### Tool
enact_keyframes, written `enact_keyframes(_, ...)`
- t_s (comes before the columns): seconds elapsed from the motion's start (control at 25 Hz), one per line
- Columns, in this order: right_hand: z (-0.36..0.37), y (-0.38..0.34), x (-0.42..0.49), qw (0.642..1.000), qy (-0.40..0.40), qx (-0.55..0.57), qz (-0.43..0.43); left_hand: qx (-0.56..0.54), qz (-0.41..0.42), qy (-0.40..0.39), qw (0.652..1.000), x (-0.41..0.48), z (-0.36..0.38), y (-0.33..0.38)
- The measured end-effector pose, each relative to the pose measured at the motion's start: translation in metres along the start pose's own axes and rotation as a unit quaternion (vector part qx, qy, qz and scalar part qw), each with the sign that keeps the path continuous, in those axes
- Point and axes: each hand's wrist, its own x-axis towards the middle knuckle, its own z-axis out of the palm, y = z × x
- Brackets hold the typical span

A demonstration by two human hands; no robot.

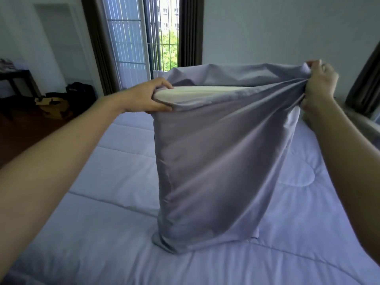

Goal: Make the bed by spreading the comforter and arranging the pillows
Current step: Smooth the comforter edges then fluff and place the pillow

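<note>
Lavender quilted comforter (115,233) lay spread across the lower frame; a pillow (205,93) (cream inner showing) stood upright at centre in its lavender pillowcase (216,161), left hand (148,97) and right hand (317,85) each clamped on its open top edge.

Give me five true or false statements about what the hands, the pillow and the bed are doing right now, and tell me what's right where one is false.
1. The pillow stands on end on the comforter. True.
2. The left hand grips the open end of the pillowcase, where the cream inner pillow shows. True.
3. The right hand lies flat on the bed. False: it is raised, pinching bunched pillowcase fabric at the top right corner.
4. The inner pillow is fully covered. False: a cream strip shows at the top, beside the left hand.
5. The comforter is piled in a heap. False: it lies spread over the bed.
</note>
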Motion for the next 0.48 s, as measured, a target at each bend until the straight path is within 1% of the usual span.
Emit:
enact_keyframes(0.04, -0.009, 0.010, -0.014, 0.997, -0.058, 0.048, 0.009, -0.036, 0.011, 0.057, 0.998, 0.004, 0.014, 0.001)
enact_keyframes(0.08, -0.020, 0.025, -0.033, 0.986, -0.138, 0.085, 0.035, -0.058, 0.021, 0.142, 0.988, 0.008, 0.025, -0.002)
enact_keyframes(0.12, -0.032, 0.044, -0.052, 0.971, -0.215, 0.079, 0.073, -0.062, 0.028, 0.216, 0.974, 0.011, 0.033, -0.006)
enact_keyframes(0.2, -0.054, 0.100, -0.085, 0.937, -0.320, -0.038, 0.133, -0.065, 0.024, 0.318, 0.946, 0.017, 0.030, -0.010)
enact_keyframes(0.24, -0.063, 0.127, -0.098, 0.918, -0.353, -0.093, 0.156, -0.059, 0.025, 0.353, 0.933, 0.022, 0.024, -0.010)
enact_keyframes(0.28, -0.068, 0.149, -0.106, 0.902, -0.367, -0.128, 0.186, -0.050, 0.019, 0.382, 0.923, 0.028, 0.016, -0.009)
enact_keyframes(0.36, -0.064, 0.169, -0.111, 0.885, -0.377, -0.160, 0.220, -0.063, 0.005, 0.424, 0.903, 0.043, -0.003, -0.002)
enact_keyframes(0.44, -0.046, 0.175, -0.115, 0.886, -0.393, -0.139, 0.204, -0.130, -0.001, 0.441, 0.888, 0.058, -0.007, -0.004)
enact_keyframes(0.48, -0.032, 0.180, -0.116, 0.897, -0.380, -0.133, 0.183, -0.178, -0.006, 0.446, 0.877, 0.062, -0.002, -0.005)
